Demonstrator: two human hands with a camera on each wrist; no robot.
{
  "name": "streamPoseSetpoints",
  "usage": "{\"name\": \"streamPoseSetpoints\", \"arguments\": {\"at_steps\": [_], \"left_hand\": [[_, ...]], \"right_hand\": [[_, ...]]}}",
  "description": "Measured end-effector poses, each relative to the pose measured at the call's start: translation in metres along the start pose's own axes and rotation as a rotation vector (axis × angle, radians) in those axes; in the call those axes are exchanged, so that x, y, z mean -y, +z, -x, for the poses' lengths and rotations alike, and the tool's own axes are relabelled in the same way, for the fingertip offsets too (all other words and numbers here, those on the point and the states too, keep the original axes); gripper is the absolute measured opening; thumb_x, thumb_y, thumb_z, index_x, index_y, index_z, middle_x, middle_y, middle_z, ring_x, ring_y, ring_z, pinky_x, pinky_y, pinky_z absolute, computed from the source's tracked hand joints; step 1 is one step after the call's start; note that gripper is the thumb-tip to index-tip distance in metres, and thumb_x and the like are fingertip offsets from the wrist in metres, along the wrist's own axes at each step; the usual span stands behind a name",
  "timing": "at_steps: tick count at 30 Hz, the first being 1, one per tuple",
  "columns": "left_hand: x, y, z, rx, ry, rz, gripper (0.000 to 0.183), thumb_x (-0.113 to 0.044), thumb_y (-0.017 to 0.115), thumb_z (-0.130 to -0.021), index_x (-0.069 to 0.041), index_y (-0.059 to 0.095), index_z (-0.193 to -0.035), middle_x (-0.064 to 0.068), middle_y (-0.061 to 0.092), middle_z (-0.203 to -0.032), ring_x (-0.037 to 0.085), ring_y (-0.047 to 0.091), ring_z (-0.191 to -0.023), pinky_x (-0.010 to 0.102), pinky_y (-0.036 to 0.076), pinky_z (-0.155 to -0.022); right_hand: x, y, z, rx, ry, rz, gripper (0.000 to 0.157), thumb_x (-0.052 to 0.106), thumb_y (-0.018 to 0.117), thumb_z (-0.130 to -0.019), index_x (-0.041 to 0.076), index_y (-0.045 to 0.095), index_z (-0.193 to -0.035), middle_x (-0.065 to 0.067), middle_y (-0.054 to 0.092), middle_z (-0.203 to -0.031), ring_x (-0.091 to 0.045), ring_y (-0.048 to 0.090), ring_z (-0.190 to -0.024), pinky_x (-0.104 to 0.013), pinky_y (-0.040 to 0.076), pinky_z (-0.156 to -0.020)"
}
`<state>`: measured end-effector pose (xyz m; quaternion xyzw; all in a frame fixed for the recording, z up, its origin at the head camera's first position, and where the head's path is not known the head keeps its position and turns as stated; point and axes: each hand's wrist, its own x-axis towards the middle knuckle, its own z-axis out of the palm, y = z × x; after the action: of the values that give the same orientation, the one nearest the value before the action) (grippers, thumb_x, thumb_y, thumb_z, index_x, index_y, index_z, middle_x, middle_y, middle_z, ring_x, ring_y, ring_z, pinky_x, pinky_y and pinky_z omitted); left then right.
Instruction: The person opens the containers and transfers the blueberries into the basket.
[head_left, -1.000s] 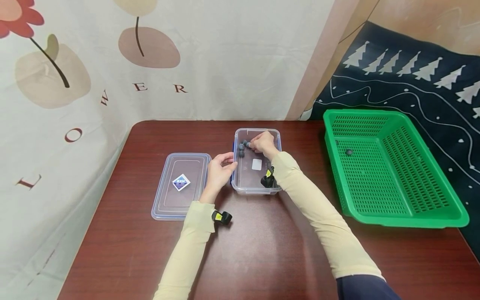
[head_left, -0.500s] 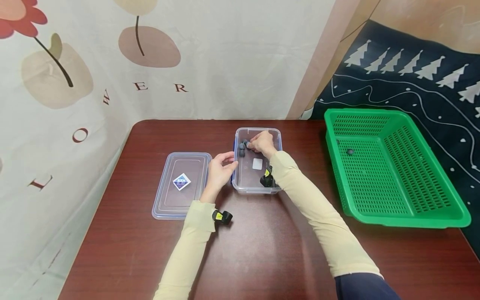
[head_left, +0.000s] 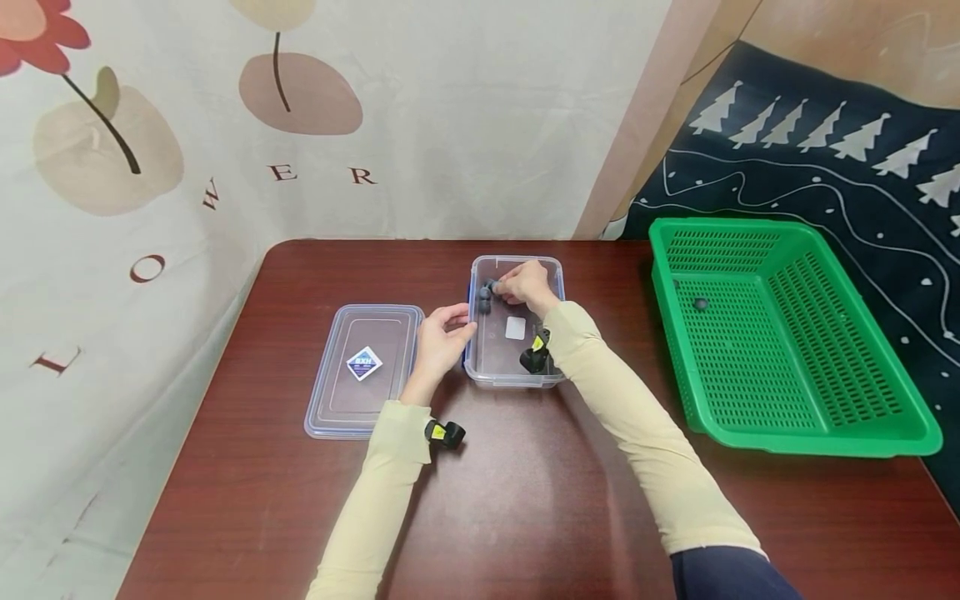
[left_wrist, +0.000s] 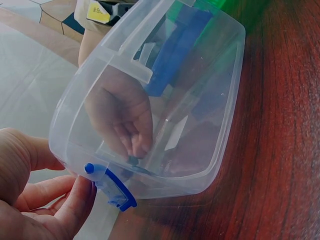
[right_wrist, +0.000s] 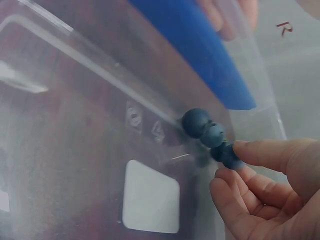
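Note:
A clear plastic food container [head_left: 498, 367] with blue latches stands uncovered on the table. Inside it, several blueberries [right_wrist: 195, 123] lie in a short row along the wall with the blue latch. My right hand [head_left: 528, 285] reaches into the container. Its thumb and fingers pinch the blueberry [right_wrist: 232, 156] at the end of the row, as the right wrist view shows. Outside the container, my left hand [head_left: 442, 337] touches the left wall, with fingers near a blue latch [left_wrist: 117, 187] and the thumb apart from them.
The container's lid [head_left: 330, 400], bearing a diamond-shaped label, lies flat to the left. A green slotted basket [head_left: 765, 437] stands at the right, with a blueberry [head_left: 701, 304] on its bottom. A patterned cloth [head_left: 465, 125] hangs behind the brown table [head_left: 510, 517].
My right hand's fingertips shift slightly among the blueberries and now cover more of the one at the row's end. The left hand, container, lid and basket stay put.

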<state>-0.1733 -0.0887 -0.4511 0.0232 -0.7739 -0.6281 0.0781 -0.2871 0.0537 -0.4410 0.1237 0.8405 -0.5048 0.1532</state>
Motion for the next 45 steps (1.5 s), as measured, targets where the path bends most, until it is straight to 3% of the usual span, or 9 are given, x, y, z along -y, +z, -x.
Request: {"name": "streamPoseSetpoints", "arguments": {"at_steps": [4,10,14,17,24,31,34,39,45], "left_hand": [[0.000,0.000,0.000,0.001,0.004,0.001,0.031,0.011,0.065,-0.078,0.014,0.062,-0.108,0.027,0.061,-0.105,0.037,0.062,-0.096,0.031,0.056,-0.085],[-0.001,0.000,0.001,0.002,0.004,0.006,0.031,0.010,0.065,-0.078,0.014,0.061,-0.109,0.028,0.061,-0.105,0.037,0.062,-0.097,0.032,0.056,-0.085],[-0.002,-0.001,0.002,0.002,0.003,0.005,0.031,0.010,0.065,-0.078,0.014,0.062,-0.109,0.027,0.061,-0.105,0.037,0.062,-0.097,0.032,0.056,-0.085],[-0.001,-0.001,0.002,0.002,0.005,0.006,0.031,0.010,0.065,-0.078,0.014,0.062,-0.108,0.027,0.061,-0.104,0.037,0.062,-0.096,0.032,0.056,-0.085],[0.001,0.000,0.002,0.001,0.004,0.004,0.031,0.010,0.065,-0.078,0.014,0.062,-0.108,0.027,0.061,-0.103,0.037,0.062,-0.096,0.032,0.056,-0.085],[0.002,0.000,0.000,-0.002,-0.001,0.001,0.031,0.010,0.065,-0.078,0.014,0.062,-0.109,0.027,0.061,-0.104,0.037,0.062,-0.097,0.033,0.055,-0.086],[0.002,0.000,0.001,-0.003,0.010,-0.003,0.031,0.010,0.065,-0.078,0.014,0.062,-0.108,0.027,0.061,-0.104,0.037,0.062,-0.096,0.032,0.056,-0.085],[-0.009,-0.001,0.005,0.009,0.003,-0.008,0.032,0.012,0.064,-0.079,0.017,0.059,-0.110,0.032,0.060,-0.106,0.041,0.060,-0.099,0.038,0.054,-0.088],[0.003,0.001,0.000,0.001,0.002,-0.001,0.032,0.010,0.065,-0.079,0.014,0.061,-0.110,0.029,0.061,-0.106,0.039,0.061,-0.098,0.034,0.055,-0.087]], "right_hand": [[0.004,-0.009,0.006,0.025,-0.026,-0.084,0.020,0.002,0.072,-0.078,-0.007,0.069,-0.096,-0.016,0.068,-0.088,-0.023,0.068,-0.078,-0.030,0.060,-0.069],[0.012,-0.030,0.018,0.057,-0.080,-0.164,0.024,0.003,0.072,-0.079,-0.009,0.067,-0.100,-0.011,0.067,-0.080,-0.020,0.066,-0.070,-0.038,0.058,-0.079],[0.019,-0.045,0.025,0.067,-0.083,-0.210,0.027,0.004,0.072,-0.080,-0.009,0.066,-0.103,-0.015,0.069,-0.086,-0.030,0.068,-0.084,-0.039,0.057,-0.083],[0.025,-0.059,0.032,0.072,-0.093,-0.190,0.029,0.007,0.071,-0.082,-0.007,0.065,-0.107,-0.018,0.068,-0.098,-0.032,0.066,-0.093,-0.035,0.057,-0.082],[0.031,-0.093,0.047,0.062,-0.136,-0.157,0.034,0.013,0.070,-0.084,-0.005,0.063,-0.113,-0.022,0.066,-0.106,-0.011,0.066,-0.068,-0.036,0.055,-0.086],[0.029,-0.125,0.058,0.015,-0.142,-0.127,0.038,0.017,0.066,-0.088,-0.001,0.061,-0.120,-0.020,0.062,-0.115,-0.027,0.066,-0.095,-0.032,0.054,-0.089],[0.025,-0.137,0.062,-0.001,-0.148,-0.124,0.040,0.019,0.066,-0.088,-0.001,0.060,-0.122,-0.020,0.061,-0.116,-0.023,0.066,-0.093,-0.029,0.054,-0.086],[0.015,-0.156,0.067,-0.024,-0.170,-0.153,0.040,0.019,0.067,-0.087,-0.003,0.060,-0.120,-0.017,0.064,-0.108,-0.009,0.066,-0.076,-0.027,0.055,-0.082],[0.003,-0.180,0.080,-0.034,-0.196,-0.190,0.044,0.018,0.067,-0.087,-0.007,0.056,-0.122,0.000,0.067,-0.088,-0.004,0.066,-0.071,-0.022,0.057,-0.077]]}}
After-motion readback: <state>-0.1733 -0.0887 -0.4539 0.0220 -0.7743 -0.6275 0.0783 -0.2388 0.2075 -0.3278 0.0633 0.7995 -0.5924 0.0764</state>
